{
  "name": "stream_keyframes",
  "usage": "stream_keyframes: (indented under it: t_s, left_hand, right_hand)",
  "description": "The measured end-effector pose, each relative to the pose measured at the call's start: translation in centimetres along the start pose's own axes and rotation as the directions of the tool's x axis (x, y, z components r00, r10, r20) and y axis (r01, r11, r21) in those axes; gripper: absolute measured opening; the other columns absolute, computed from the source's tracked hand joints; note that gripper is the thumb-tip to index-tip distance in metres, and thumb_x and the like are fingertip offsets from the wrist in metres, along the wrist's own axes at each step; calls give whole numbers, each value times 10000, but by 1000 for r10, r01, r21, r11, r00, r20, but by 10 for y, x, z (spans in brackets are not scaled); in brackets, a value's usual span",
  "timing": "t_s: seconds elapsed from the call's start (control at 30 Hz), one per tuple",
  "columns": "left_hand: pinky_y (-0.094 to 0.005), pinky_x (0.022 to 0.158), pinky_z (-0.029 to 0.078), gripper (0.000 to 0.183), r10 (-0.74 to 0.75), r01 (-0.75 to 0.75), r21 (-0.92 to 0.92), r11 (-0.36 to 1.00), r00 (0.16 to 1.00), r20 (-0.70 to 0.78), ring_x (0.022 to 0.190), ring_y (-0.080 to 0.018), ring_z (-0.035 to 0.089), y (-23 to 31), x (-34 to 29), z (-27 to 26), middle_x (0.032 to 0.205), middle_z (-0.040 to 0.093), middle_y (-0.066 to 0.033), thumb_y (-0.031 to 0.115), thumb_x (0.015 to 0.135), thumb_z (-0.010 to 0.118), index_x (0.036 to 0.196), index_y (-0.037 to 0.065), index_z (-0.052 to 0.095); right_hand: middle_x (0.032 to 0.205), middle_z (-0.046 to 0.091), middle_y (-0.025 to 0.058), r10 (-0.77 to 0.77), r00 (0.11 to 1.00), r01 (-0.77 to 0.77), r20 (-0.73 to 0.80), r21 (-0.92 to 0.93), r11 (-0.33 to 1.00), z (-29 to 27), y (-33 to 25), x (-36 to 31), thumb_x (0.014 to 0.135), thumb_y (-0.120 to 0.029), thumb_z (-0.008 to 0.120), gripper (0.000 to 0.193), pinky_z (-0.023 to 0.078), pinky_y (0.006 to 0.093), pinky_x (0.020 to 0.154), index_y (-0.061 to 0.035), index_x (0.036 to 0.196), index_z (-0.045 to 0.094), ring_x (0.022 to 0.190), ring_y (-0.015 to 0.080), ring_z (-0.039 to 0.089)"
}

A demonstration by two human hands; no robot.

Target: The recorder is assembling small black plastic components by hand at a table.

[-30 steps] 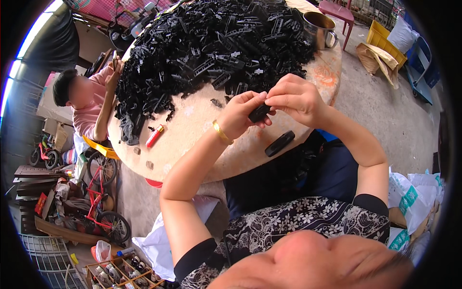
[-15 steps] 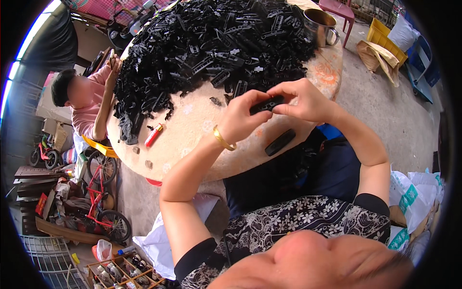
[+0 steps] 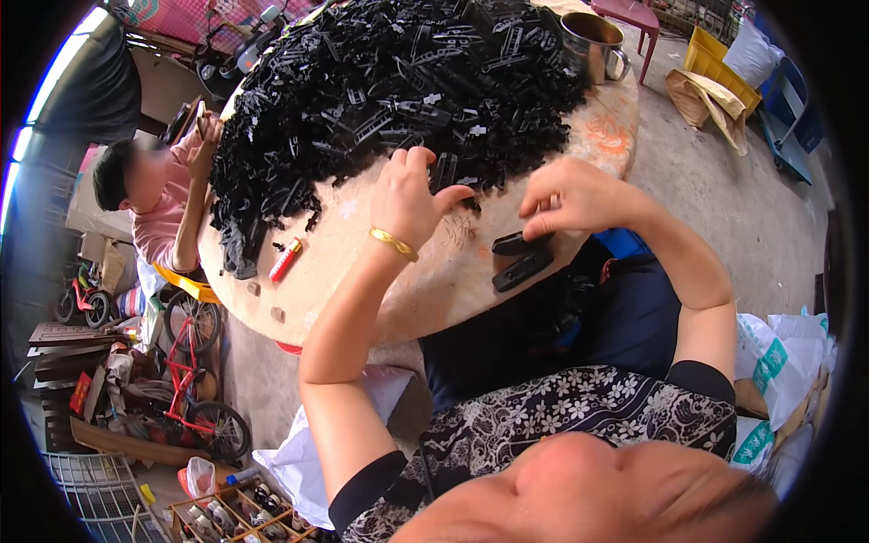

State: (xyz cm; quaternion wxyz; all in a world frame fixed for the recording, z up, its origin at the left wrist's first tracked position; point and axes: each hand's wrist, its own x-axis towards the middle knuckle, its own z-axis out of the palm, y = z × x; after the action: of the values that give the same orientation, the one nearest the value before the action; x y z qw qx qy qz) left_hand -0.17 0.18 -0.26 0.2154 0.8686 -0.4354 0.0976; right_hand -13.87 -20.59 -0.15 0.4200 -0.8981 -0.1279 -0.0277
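Note:
My left hand (image 3: 405, 197) is at the near edge of a big heap of small black plastic parts (image 3: 380, 100), its thumb stretched out and its fingertips next to a long part at the heap's rim. Nothing shows in its grip. Curved and loosely apart, the fingers of my right hand (image 3: 568, 201) are just above the table's near right edge. Under its thumb lies an oblong black plastic piece (image 3: 512, 243), and a second black piece (image 3: 523, 271) sits close beside it. I cannot tell whether the thumb touches the upper piece.
The round cloth-covered table (image 3: 362, 290) also bears a red tube (image 3: 286, 260), two small brown lumps and a metal mug (image 3: 593, 45) at the far right. A person in pink (image 3: 158, 195) sits at the left. A red bicycle (image 3: 186, 371) stands on the floor.
My hands have parted: the left moved left to the heap's edge. The black piece they both held is down by the other piece at the table's edge, below my right hand.

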Motion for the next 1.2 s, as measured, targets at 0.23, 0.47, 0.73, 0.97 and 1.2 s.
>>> stream_keyframes:
  t_s: [0.23,0.47,0.73,0.97,1.2]
  left_hand:
    - [-374,740,477,356,-62,76,-99,992,989,135,825,-312,586,-16,5,3,856,607,-141,220,706,752,943,5,594]
    - [-218,681,493,318,-146,284,-883,374,958,246,784,-74,588,-7,9,9,935,629,-41,10,780,678,1074,7,558]
    - [-333,859,531,375,1,468,-883,-34,883,469,957,-214,630,16,-6,20,1078,621,-113,-33,824,625,1175,33,508]
    - [-338,857,537,351,-51,443,-896,32,896,441,955,-192,628,19,-11,24,1048,619,-113,-7,839,627,1170,10,511]
    - [-319,829,549,342,-86,474,-879,-58,875,477,919,-186,637,22,-11,15,1038,620,-122,40,856,627,1171,-19,509]
  right_hand:
    - [841,580,81,-208,908,-30,-364,-551,834,6,34,11,717,-163,709,219,479,380,651,-66,892,621,759,288,595]
    - [851,596,79,-256,896,-36,-363,-633,773,11,37,11,744,-128,678,200,496,366,683,-63,921,612,807,264,605]
    - [846,642,110,-329,764,215,-555,-262,941,16,9,18,784,-67,661,124,502,328,630,-16,897,661,733,270,625]
    - [798,643,87,-492,705,317,-511,-394,863,27,1,16,731,-64,694,147,507,330,602,-39,873,667,709,248,617]
    - [854,615,63,-594,716,307,-368,-597,741,29,0,15,710,-55,674,183,509,315,626,-44,892,658,763,235,586]
